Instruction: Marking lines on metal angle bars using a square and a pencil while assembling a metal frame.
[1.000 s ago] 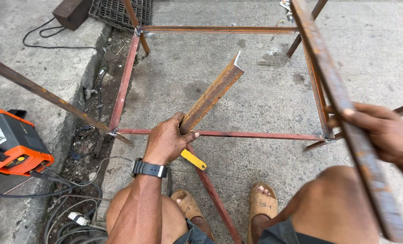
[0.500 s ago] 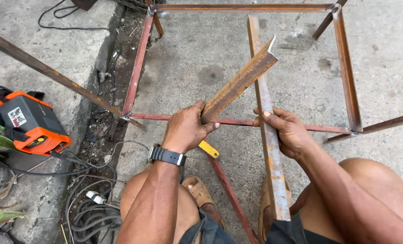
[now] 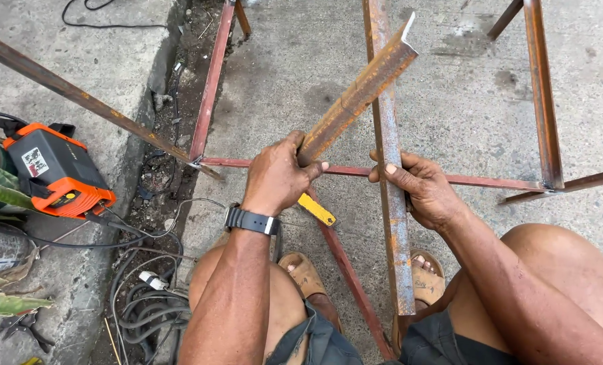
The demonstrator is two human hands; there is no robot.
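My left hand, with a black watch on its wrist, grips the lower end of a short rusty angle iron that slants up to the right. My right hand wraps around a long rusty angle bar that lies lengthwise across a red-brown steel frame on the concrete. The short piece crosses above the long bar near its upper end. A yellow-handled tool lies just below my left hand.
An orange and black welding machine sits at the left on the kerb, with coiled cables beside my left knee. A loose rusty bar slants across the left. My sandalled feet rest inside the frame.
My right hand has brought the long bar from the right side to the middle of the frame and laid it lengthwise. The left hand still holds the short angle iron.
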